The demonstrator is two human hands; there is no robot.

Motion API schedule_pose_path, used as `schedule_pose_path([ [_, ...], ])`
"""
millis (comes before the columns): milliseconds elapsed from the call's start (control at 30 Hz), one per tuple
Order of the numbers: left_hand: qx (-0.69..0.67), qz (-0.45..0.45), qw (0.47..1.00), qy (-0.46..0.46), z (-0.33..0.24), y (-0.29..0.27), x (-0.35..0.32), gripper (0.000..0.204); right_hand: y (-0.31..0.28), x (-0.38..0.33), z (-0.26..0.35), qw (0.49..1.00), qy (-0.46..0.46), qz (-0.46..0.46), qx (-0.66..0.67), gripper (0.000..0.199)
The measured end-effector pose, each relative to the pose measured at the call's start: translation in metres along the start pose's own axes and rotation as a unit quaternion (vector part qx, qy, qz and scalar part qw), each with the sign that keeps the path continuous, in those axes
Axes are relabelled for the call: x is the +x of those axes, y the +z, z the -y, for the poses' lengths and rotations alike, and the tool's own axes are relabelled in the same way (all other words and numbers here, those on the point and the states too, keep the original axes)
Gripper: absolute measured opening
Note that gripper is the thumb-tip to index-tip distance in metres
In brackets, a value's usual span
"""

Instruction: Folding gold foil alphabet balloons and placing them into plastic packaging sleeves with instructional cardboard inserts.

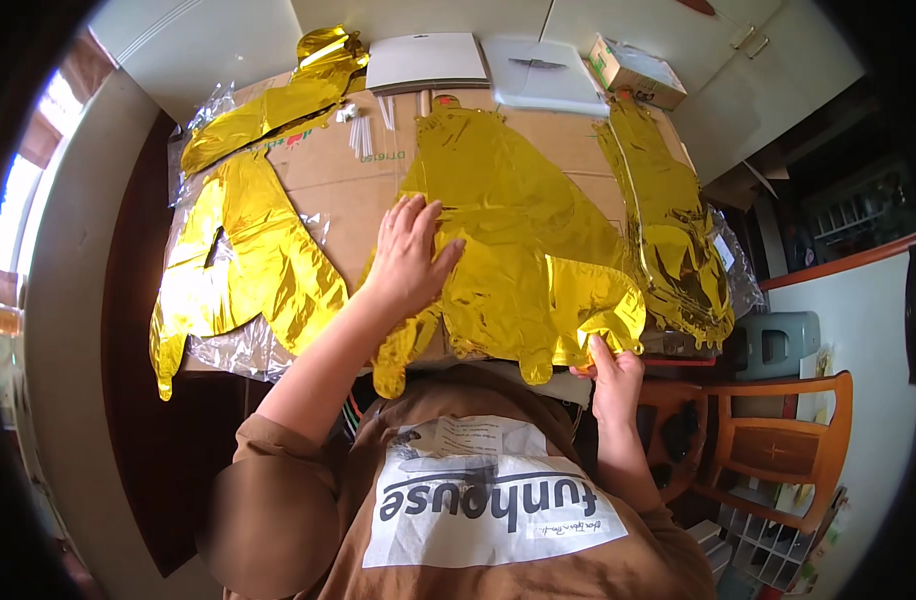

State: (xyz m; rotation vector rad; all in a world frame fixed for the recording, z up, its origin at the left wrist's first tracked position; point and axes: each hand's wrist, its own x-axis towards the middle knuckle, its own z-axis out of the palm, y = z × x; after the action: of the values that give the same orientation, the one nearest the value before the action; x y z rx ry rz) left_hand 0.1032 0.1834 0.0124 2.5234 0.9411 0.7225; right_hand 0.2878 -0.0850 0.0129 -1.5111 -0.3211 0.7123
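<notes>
A large flat, uninflated gold foil balloon is spread over the middle of a cardboard-covered table, its lower lobes reaching the near edge. My left hand lies on the balloon's left side, fingers stretched out. At the near right corner my right hand pinches the balloon's rim between thumb and fingers; the foil there is crumpled and turned over. Another flat gold foil balloon lies to the left of my left arm. On the right rests a pile of flat gold foil balloons.
More gold foil lies at the far left. Thin clear straws sit on the cardboard. Along the back are a white board stack, a pale tray and a small carton. A wooden chair stands at the right.
</notes>
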Motion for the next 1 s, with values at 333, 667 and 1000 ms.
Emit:
schedule_pose_path([
  [333, 0.076, 0.027, 0.997, 0.010, -0.010, -0.016, -0.023, 0.062, -0.004, 0.001, 0.005, 1.000, -0.006, -0.007, 0.003, 0.018],
  [667, 0.087, -0.046, 0.993, 0.068, -0.001, -0.012, -0.013, 0.053, -0.002, 0.006, 0.005, 0.999, -0.008, 0.027, -0.017, 0.020],
  [1000, 0.057, -0.054, 0.991, 0.106, 0.009, -0.008, -0.001, 0.052, 0.003, 0.002, 0.008, 0.998, -0.012, 0.040, -0.045, 0.019],
])
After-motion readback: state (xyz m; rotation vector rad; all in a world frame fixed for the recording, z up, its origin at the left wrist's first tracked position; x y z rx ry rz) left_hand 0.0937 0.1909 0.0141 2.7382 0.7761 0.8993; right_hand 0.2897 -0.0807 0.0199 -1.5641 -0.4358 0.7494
